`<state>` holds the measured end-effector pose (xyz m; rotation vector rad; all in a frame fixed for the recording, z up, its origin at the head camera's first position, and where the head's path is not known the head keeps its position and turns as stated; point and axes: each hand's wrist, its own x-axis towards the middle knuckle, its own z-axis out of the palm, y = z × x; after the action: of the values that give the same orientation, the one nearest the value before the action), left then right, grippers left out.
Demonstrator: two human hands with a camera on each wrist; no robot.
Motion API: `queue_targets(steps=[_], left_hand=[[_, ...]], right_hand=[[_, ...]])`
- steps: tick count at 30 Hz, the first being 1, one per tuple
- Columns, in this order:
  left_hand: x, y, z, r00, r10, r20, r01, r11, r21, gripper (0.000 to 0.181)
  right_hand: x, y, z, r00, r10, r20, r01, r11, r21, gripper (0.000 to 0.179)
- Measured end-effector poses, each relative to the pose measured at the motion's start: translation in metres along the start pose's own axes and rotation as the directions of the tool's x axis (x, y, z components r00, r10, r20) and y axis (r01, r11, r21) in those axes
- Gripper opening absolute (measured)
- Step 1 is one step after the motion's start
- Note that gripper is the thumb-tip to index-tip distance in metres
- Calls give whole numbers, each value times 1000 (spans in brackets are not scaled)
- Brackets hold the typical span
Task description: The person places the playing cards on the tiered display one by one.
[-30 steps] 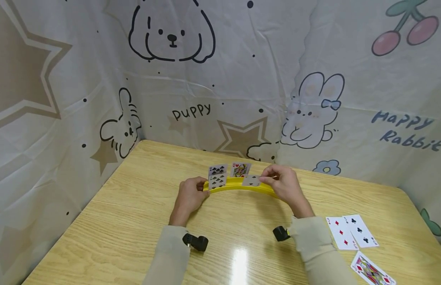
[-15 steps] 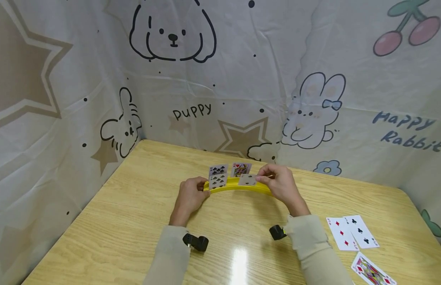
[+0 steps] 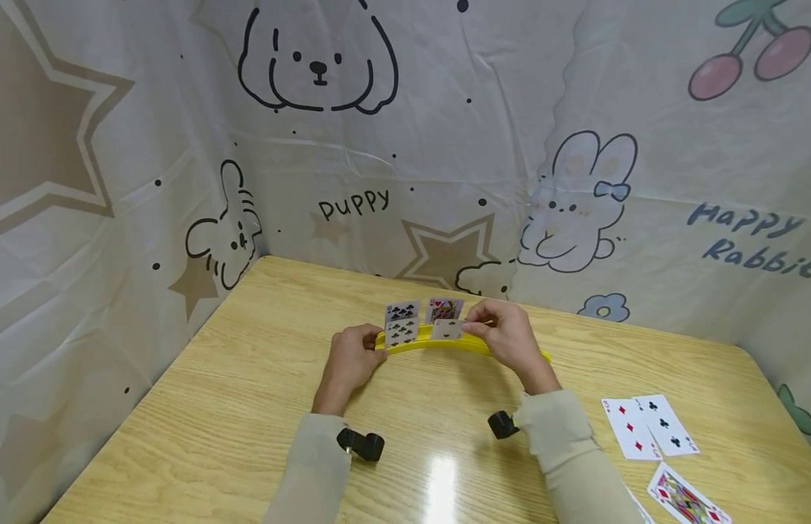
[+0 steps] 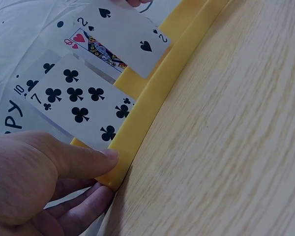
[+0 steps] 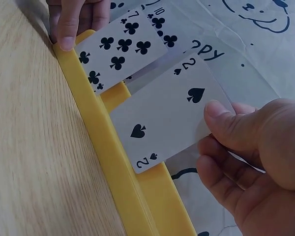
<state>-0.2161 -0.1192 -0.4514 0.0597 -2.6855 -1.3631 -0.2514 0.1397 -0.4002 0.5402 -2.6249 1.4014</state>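
Note:
A curved yellow card holder (image 3: 454,343) stands on the table, its left end gripped between thumb and fingers of my left hand (image 3: 353,362). Upright in its front slot, by that hand, is the seven of clubs (image 4: 77,101); the ten of clubs (image 3: 402,310) shows behind it. The queen of hearts (image 3: 443,309) stands in the rear row. My right hand (image 3: 510,338) pinches the two of spades (image 5: 169,115) by its outer edge. The card's lower edge is right at the front slot, and in the left wrist view it overlaps the queen.
On the wooden table (image 3: 235,422) at the right lie the three of diamonds (image 3: 630,429), the three of clubs (image 3: 665,425) and a face card of diamonds (image 3: 686,495). Another card edge (image 3: 638,506) shows beside my right sleeve. A printed curtain (image 3: 353,153) hangs behind the table.
My right hand has moved left along the holder with the two of spades, bringing it in front of the queen of hearts. My left hand has stayed at the holder's left end.

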Motion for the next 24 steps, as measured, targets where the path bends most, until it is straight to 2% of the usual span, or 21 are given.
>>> queue_targets(steps=[9, 24], left_hand=[[0, 0, 0, 1000, 10, 2, -10, 1000, -2, 36], [0, 1, -1, 1000, -12, 16, 12, 1000, -5, 36]], right_hand=[[3, 0, 3, 1000, -18, 5, 18, 1000, 7, 11], [5, 3, 8, 1000, -18, 6, 18, 1000, -9, 11]])
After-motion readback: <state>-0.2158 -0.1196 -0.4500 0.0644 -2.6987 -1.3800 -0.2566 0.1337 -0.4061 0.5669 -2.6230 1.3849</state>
